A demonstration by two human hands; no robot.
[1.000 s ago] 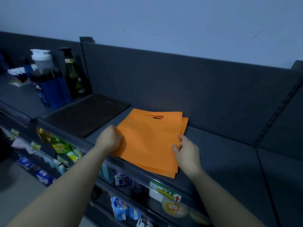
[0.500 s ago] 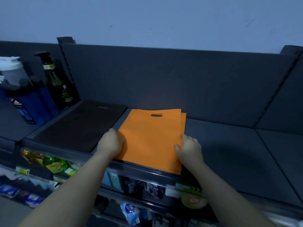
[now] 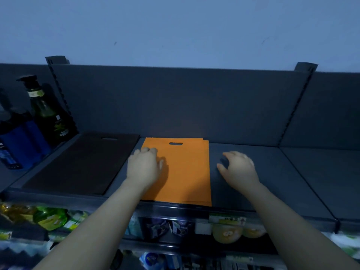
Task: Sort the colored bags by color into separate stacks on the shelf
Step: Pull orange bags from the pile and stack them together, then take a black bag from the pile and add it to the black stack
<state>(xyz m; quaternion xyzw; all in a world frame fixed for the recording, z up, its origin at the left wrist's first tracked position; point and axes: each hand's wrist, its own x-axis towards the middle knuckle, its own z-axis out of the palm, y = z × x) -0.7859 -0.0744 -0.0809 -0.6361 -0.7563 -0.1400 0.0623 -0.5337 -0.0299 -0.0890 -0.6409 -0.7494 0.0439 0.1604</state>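
While the left hand (image 3: pixel 145 166) presses flat-fingered on the orange stack (image 3: pixel 187 172), the right hand (image 3: pixel 238 168) hovers right of it, loosely curled and empty; squaring looks done, so both hands likely lift clear next.

Just one head cam, up close, looked forward and down at the top shelf (image 3: pixel 263 168), facing its back panel (image 3: pixel 175 106) and wall (image 3: pixel 175 26).

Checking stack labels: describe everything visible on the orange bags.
Orange bags: flat stack, matte and fabric-like, oval handle slot near the far edge; offset edges at the right show several layers. Lies on the dark shelf, right of a dark bag stack. Left hand rests on its left side; right hand is off it.
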